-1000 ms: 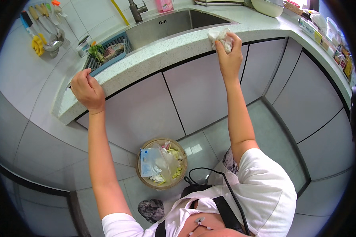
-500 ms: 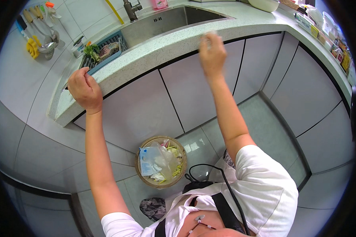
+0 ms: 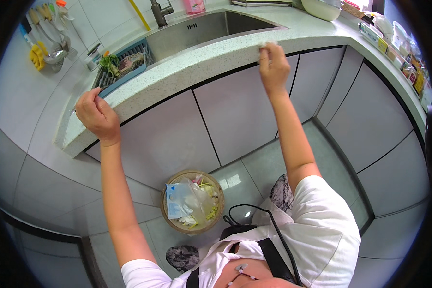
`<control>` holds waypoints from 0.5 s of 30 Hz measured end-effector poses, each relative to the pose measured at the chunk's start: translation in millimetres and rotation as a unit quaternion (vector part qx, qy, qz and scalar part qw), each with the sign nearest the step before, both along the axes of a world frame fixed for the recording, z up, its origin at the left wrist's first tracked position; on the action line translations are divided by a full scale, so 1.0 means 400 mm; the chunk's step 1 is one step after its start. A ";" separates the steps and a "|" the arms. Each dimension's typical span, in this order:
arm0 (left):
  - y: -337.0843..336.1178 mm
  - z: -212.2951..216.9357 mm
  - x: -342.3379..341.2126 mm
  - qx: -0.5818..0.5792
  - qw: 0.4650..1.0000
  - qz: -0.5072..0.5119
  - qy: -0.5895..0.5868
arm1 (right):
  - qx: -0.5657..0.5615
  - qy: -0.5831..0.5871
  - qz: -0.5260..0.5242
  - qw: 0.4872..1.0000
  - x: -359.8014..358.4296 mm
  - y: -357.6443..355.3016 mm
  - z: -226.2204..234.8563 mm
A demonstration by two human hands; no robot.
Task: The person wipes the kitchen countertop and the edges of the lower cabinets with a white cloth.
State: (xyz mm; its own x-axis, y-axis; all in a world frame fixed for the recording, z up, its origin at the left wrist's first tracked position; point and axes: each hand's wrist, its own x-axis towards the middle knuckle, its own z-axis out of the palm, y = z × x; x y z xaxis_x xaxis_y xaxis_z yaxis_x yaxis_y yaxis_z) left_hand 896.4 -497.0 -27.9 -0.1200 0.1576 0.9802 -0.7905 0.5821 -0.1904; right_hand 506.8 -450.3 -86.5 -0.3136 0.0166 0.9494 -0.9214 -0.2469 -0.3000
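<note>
The left hand (image 3: 97,115) rests loosely curled on the front edge of the speckled pale stone countertop (image 3: 187,72) at ten o'clock, holding nothing; the right hand (image 3: 273,67), at one o'clock, pinches a small white cloth (image 3: 263,46) against that same edge — firm, even pressure along the rim would likely wipe it best; below sits a round bin (image 3: 192,208); beyond, the steel sink (image 3: 201,31).

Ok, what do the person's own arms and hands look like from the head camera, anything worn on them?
Both forearms are bare up to short white sleeves at the shoulders. The left hand and right hand are ungloved, with no rings, watch or bands visible. A dark strap and a thin black cable lie over the white shirt at the chest.
</note>
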 end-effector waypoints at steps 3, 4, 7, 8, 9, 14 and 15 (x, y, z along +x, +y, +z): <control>0.003 0.002 -0.001 0.000 1.000 -0.005 0.001 | -0.031 0.003 -0.027 0.999 -0.081 0.006 0.014; 0.003 0.000 -0.002 -0.001 1.000 -0.006 0.001 | -0.034 -0.020 -0.034 0.999 -0.116 0.005 0.014; 0.003 0.009 -0.003 -0.008 1.000 -0.011 0.000 | -0.032 -0.099 -0.066 0.992 -0.223 0.001 0.027; 0.002 0.007 -0.002 -0.007 1.000 -0.011 -0.003 | -0.018 -0.131 -0.082 0.988 -0.254 -0.001 0.027; -0.001 0.006 -0.002 -0.007 1.000 -0.013 -0.005 | -0.006 -0.161 -0.099 0.982 -0.283 -0.001 0.030; -0.001 0.006 -0.019 -0.002 1.000 -0.020 -0.009 | 0.068 -0.187 -0.117 0.973 -0.219 0.030 0.053; -0.001 0.006 -0.016 -0.002 1.000 -0.021 -0.007 | 0.052 -0.162 -0.101 0.980 -0.176 0.023 0.047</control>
